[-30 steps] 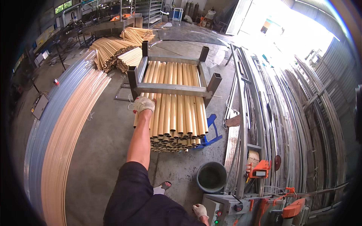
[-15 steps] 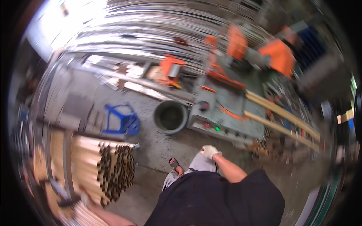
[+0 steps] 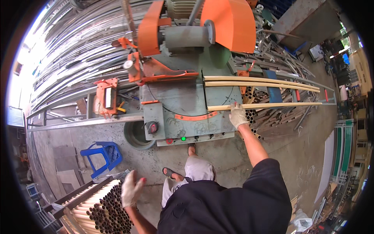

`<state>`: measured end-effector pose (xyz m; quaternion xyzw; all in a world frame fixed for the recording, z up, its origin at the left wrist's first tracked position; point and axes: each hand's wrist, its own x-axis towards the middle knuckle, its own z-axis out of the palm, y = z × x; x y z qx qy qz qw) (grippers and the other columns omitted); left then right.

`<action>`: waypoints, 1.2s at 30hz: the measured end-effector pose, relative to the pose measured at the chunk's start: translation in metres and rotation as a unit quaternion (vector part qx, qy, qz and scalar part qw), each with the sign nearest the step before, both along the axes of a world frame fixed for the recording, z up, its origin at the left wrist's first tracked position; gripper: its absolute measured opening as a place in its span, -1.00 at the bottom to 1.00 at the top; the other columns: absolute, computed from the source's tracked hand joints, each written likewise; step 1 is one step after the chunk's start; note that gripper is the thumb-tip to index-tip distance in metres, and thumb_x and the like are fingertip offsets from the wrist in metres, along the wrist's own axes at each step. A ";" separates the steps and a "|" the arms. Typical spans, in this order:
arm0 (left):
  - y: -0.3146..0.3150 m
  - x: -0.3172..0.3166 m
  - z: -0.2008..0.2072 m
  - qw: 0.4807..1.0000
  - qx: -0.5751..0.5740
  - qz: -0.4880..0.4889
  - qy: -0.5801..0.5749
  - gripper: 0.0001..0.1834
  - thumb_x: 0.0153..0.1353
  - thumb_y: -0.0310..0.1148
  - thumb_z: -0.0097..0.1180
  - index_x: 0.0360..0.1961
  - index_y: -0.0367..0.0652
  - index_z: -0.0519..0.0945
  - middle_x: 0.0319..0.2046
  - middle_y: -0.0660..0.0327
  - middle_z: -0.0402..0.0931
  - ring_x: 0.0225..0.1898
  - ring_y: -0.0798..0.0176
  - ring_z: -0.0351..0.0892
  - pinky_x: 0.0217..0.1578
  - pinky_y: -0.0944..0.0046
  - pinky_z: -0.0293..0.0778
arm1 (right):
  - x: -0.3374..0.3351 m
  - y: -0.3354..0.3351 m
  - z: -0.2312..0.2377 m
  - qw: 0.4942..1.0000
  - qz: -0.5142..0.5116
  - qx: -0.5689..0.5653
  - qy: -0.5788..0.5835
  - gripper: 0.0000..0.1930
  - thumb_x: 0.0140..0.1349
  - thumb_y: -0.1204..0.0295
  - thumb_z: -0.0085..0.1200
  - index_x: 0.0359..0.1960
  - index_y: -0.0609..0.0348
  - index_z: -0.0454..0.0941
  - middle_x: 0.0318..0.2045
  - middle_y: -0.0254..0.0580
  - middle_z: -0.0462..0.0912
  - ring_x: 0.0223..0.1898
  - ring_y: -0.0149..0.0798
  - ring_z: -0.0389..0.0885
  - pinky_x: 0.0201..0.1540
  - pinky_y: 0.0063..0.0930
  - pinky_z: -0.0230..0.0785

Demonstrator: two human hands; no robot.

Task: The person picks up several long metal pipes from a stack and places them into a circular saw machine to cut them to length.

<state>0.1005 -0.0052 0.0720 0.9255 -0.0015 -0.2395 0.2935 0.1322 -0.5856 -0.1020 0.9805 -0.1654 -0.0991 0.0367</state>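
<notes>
My right hand (image 3: pixel 237 116), in a pale work glove, is closed over a tan metal tube (image 3: pixel 280 105) near its left end. That tube lies on the grey table (image 3: pixel 175 93) of a cut-off saw. Two more tan tubes (image 3: pixel 261 81) lie close together behind it, their left ends by the table's dark slot. My left hand (image 3: pixel 131 190), also gloved, is raised over the floor with fingers apart and nothing in them. A bundle of tan tubes (image 3: pixel 80 212) in a metal rack is below and beside it, open ends facing right.
Orange guards (image 3: pixel 229 25) and a motor stand over the saw table. A lit green button (image 3: pixel 183 139) is on its front panel. A grey bucket (image 3: pixel 136 136) and a blue plastic stool (image 3: pixel 102 158) are at the left. Long metal bars (image 3: pixel 74 58) are heaped behind.
The view has swung toward the saw. My right hand has gone from beside my leg to the near tube on the table. My left hand has risen away from the tube rack.
</notes>
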 end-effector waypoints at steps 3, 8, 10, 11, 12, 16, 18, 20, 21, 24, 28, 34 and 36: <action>-0.071 0.013 -0.028 0.991 -0.055 -0.007 0.120 -0.33 0.21 -0.12 0.28 0.24 -0.28 0.43 0.10 -0.11 0.57 0.11 -0.02 0.62 0.08 0.10 0.53 | 0.010 0.004 -0.038 0.988 -0.063 0.096 -0.105 -0.43 0.19 0.47 0.05 0.28 0.34 0.32 0.28 0.27 0.36 0.27 0.24 0.38 0.33 -0.05 0.27; -0.115 0.033 -0.037 0.984 0.017 -0.077 0.161 -0.33 0.17 -0.08 0.31 0.20 -0.27 0.46 0.05 -0.11 0.59 0.06 -0.07 0.64 0.03 0.08 0.55 | 0.062 -0.027 -0.025 0.896 -0.146 0.329 -0.259 -0.46 0.24 0.50 0.00 0.29 0.33 0.31 0.25 0.27 0.41 0.23 0.18 0.45 0.31 -0.11 0.30; -0.113 0.036 -0.043 0.986 0.051 -0.069 0.143 -0.33 0.15 -0.07 0.31 0.18 -0.28 0.47 0.03 -0.12 0.60 0.03 -0.08 0.64 0.01 0.05 0.55 | 0.054 -0.037 -0.017 0.899 -0.126 0.241 -0.343 -0.43 0.25 0.54 -0.01 0.33 0.32 0.25 0.24 0.20 0.43 0.20 0.05 0.52 0.28 -0.17 0.35; -0.110 0.038 -0.047 0.988 0.065 -0.062 0.125 -0.33 0.14 -0.06 0.31 0.16 -0.27 0.48 0.01 -0.11 0.60 0.02 -0.08 0.64 0.00 0.04 0.55 | 0.044 -0.038 -0.016 0.918 -0.140 0.226 -0.293 -0.42 0.22 0.54 0.04 0.31 0.32 0.28 0.28 0.22 0.37 0.26 0.10 0.44 0.31 -0.17 0.31; -0.105 0.041 -0.052 0.990 0.079 -0.053 0.108 -0.33 0.13 -0.04 0.31 0.15 -0.27 0.49 0.00 -0.11 0.60 0.01 -0.09 0.64 -0.01 0.03 0.55 | 0.040 -0.038 -0.016 0.929 -0.140 0.222 -0.262 -0.43 0.22 0.52 0.04 0.30 0.32 0.29 0.31 0.25 0.33 0.28 0.14 0.39 0.33 -0.15 0.27; -0.121 0.065 -0.048 0.986 0.115 -0.085 0.091 -0.37 0.16 -0.11 0.29 0.16 -0.29 0.47 0.00 -0.16 0.59 0.03 -0.13 0.63 0.02 0.03 0.53 | 0.053 -0.052 -0.028 0.961 -0.105 0.168 -0.191 -0.35 0.17 0.58 0.00 0.36 0.34 0.20 0.42 0.31 0.11 0.39 0.24 0.18 0.42 -0.10 0.11; -0.125 0.070 -0.059 0.989 0.085 -0.100 0.071 -0.39 0.18 -0.11 0.28 0.14 -0.30 0.48 0.00 -0.15 0.59 0.02 -0.14 0.62 0.00 0.01 0.53 | 0.078 -0.066 -0.041 0.968 -0.104 0.128 -0.187 -0.31 0.16 0.63 -0.04 0.40 0.35 0.13 0.42 0.32 0.10 0.40 0.27 0.15 0.43 -0.10 0.09; -0.129 0.070 -0.067 0.992 0.064 -0.096 0.056 -0.40 0.18 -0.12 0.27 0.13 -0.30 0.48 0.00 -0.15 0.59 0.01 -0.15 0.62 -0.01 -0.01 0.53 | 0.105 -0.075 -0.051 0.980 -0.098 0.086 -0.149 -0.29 0.18 0.64 -0.10 0.44 0.31 0.08 0.44 0.31 0.07 0.37 0.27 0.21 0.40 -0.05 0.13; -0.129 0.067 -0.076 0.994 0.045 -0.085 0.045 -0.42 0.15 -0.12 0.27 0.10 -0.28 0.49 -0.05 -0.13 0.60 -0.01 -0.16 0.61 -0.03 -0.03 0.51 | 0.117 -0.077 -0.053 0.988 -0.088 0.050 -0.114 -0.28 0.19 0.62 -0.09 0.45 0.28 0.06 0.45 0.30 0.07 0.36 0.27 0.24 0.38 -0.02 0.14; -0.131 0.073 -0.077 0.981 0.077 -0.137 0.116 -0.36 0.11 -0.11 0.28 0.14 -0.28 0.48 0.03 -0.15 0.57 0.06 -0.17 0.57 0.07 -0.01 0.49 | 0.146 -0.088 -0.062 0.993 -0.097 0.046 -0.042 -0.41 0.26 0.44 0.00 0.37 0.14 0.29 0.37 0.18 0.27 0.27 0.29 0.39 0.30 0.14 0.23; -0.112 0.067 -0.078 0.979 0.073 -0.121 0.150 -0.37 0.11 -0.11 0.26 0.13 -0.28 0.48 0.00 -0.16 0.56 0.05 -0.18 0.56 0.07 -0.03 0.48 | 0.168 -0.056 -0.066 0.993 -0.082 -0.025 -0.078 -0.75 0.25 0.41 0.00 -0.17 0.26 0.66 -0.19 0.09 0.69 -0.11 0.16 0.67 -0.11 0.05 0.50; -0.062 0.075 -0.091 0.983 0.068 -0.093 0.145 -0.39 0.09 -0.10 0.27 0.09 -0.27 0.52 0.00 -0.14 0.58 0.07 -0.18 0.56 0.08 -0.03 0.48 | 0.180 -0.048 -0.064 0.986 -0.151 0.061 -0.031 -0.70 0.25 0.37 0.09 -0.04 0.26 0.57 -0.04 0.16 0.63 -0.10 0.07 0.68 -0.02 -0.10 0.50; -0.047 0.080 -0.100 0.982 0.072 -0.097 0.145 -0.40 0.08 -0.10 0.27 0.07 -0.27 0.52 -0.01 -0.13 0.58 0.06 -0.18 0.56 0.07 -0.04 0.48 | 0.182 -0.022 -0.046 0.989 -0.134 0.048 -0.030 -0.65 0.28 0.39 0.05 0.10 0.19 0.50 0.10 0.19 0.53 -0.02 0.10 0.66 0.08 0.03 0.43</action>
